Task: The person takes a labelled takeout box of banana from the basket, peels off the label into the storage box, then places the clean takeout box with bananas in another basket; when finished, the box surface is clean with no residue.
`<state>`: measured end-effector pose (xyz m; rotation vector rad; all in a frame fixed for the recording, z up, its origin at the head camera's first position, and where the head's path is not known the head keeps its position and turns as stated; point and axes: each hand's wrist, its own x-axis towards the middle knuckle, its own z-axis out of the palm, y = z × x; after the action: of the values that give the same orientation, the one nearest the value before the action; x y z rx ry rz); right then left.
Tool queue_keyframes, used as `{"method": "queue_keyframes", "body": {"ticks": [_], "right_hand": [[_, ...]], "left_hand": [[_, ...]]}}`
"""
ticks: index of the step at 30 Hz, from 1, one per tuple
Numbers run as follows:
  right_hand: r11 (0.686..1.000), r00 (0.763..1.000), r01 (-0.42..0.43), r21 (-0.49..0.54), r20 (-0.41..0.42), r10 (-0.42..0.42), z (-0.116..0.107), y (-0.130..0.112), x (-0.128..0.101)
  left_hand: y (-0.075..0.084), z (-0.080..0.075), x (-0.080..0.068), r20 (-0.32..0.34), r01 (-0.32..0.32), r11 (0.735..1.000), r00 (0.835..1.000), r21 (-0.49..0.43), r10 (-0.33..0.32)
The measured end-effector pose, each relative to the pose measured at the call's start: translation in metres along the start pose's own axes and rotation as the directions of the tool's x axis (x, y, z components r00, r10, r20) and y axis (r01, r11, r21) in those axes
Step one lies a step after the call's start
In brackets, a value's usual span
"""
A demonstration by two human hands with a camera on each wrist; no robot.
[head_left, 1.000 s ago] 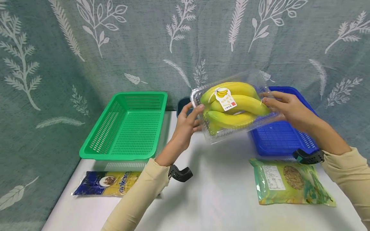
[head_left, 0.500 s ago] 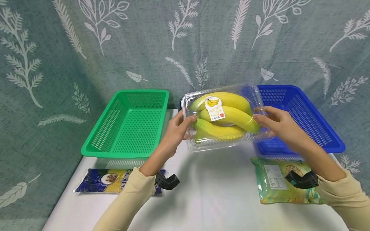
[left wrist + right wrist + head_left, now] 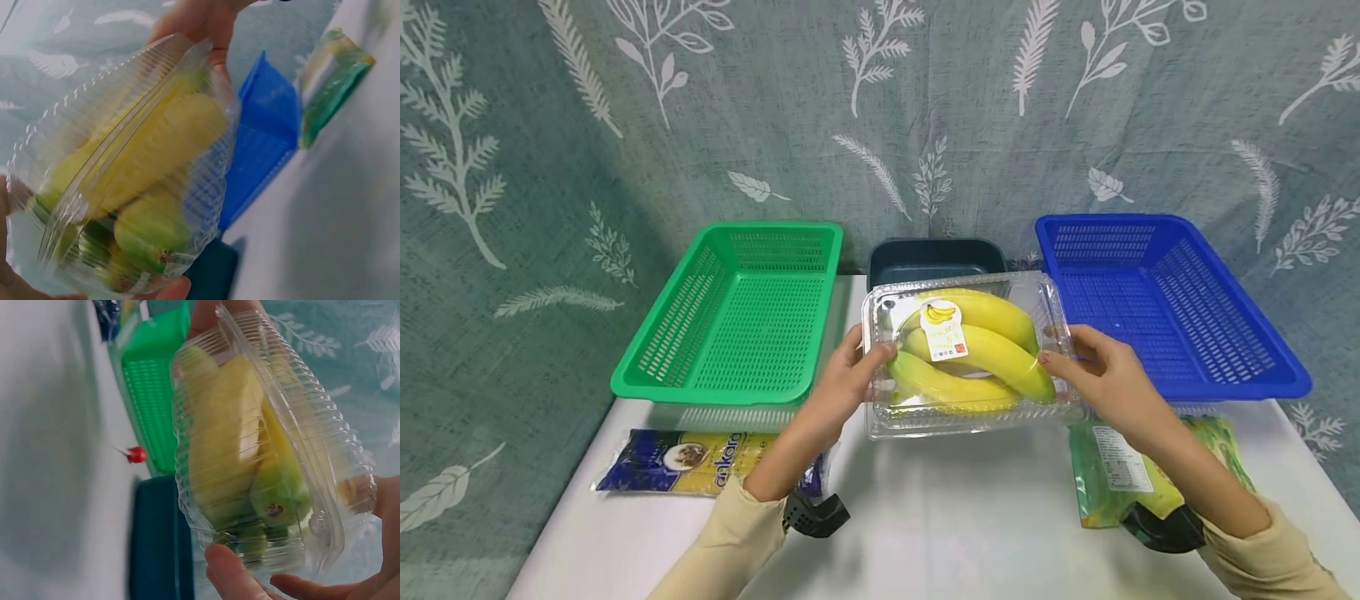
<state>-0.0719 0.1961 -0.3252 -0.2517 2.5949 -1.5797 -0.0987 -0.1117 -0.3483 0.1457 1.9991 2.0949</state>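
A clear plastic clamshell box (image 3: 887, 308) with several yellow-green bananas (image 3: 988, 354) inside is held up over the white table. Its lid carries a white label (image 3: 945, 332) with a banana picture. My left hand (image 3: 842, 383) grips the box's left end, thumb on top and fingers mostly hidden beyond it. At the right end my right hand (image 3: 1112, 387) holds it the same way, its thumb on the lid. Both wrist views show the box from its ends, with the ridged lid and base (image 3: 350, 444) meeting at a seam.
A green basket (image 3: 707, 397) stands at left, a blue basket (image 3: 1232, 390) at right. Between them, behind the box, is a dark teal bin (image 3: 936, 250). An ankara packet (image 3: 688, 462) lies front left, a green packet (image 3: 1097, 496) front right. The right wrist view shows a small red object (image 3: 136, 454).
The box of bananas has come down and left, nearer me, and lies more level. Both hands keep hold of it. The dark teal bin behind it is now in plain sight.
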Motion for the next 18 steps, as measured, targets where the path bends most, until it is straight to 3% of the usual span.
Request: {"method": "queue_keyframes", "body": {"ticks": [8, 13, 18], "right_hand": [[0.998, 0.998, -0.054, -0.015, -0.021, 0.053, 0.023, 0.017, -0.008], [0.997, 0.998, -0.060, 0.046, -0.016, 0.061, 0.038, 0.030, -0.010], [0.993, 0.998, -0.068, 0.097, -0.011, 0.070, 0.048, 0.042, -0.008]], "left_hand": [[-0.026, -0.005, -0.010, -0.025, 0.039, 0.999, 0.999, 0.027, -0.039], [-0.043, -0.007, -0.012, -0.013, 0.062, 0.998, 0.998, 0.003, -0.062], [-0.053, -0.009, -0.011, -0.027, 0.066, 0.996, 0.998, 0.064, -0.064]]}}
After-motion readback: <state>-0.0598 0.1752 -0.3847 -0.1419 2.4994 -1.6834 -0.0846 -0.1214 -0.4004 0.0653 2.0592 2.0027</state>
